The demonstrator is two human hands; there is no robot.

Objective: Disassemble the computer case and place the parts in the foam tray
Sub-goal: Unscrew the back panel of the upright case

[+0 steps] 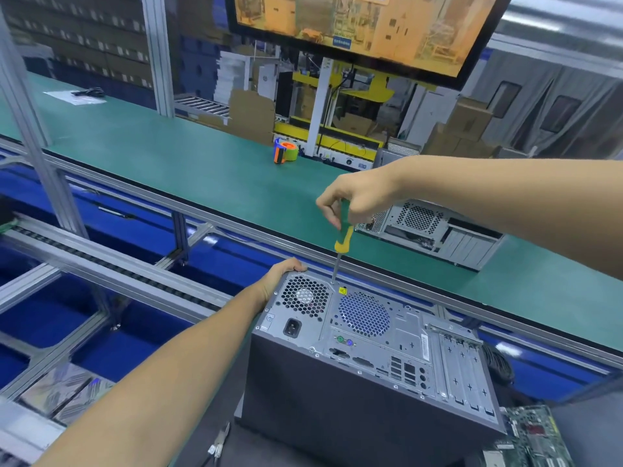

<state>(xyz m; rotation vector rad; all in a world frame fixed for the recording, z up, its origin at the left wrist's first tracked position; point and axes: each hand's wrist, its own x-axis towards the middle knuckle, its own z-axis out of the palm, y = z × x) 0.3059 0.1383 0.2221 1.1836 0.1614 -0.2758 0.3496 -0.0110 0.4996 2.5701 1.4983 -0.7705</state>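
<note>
- R hand [359, 200] clamps the screwdriver [344, 230], which I've got near vertical w/ tip at a rear-panel screw of the computer case [371, 358]; a tilt and I'd strip it
- L hand [286, 274] grips the case's far corner; case sits rear-up near the bench edge, could tip if I lean
- Freed screw may roll off
- Foam tray not in view

Open green belt [188, 163] lies at 11 o'clock of the computer case [371, 358]. A tape dispenser [286, 150] stands at 12, a second case [435, 230] at 1, a circuit board [536, 439] close at 4.
</note>
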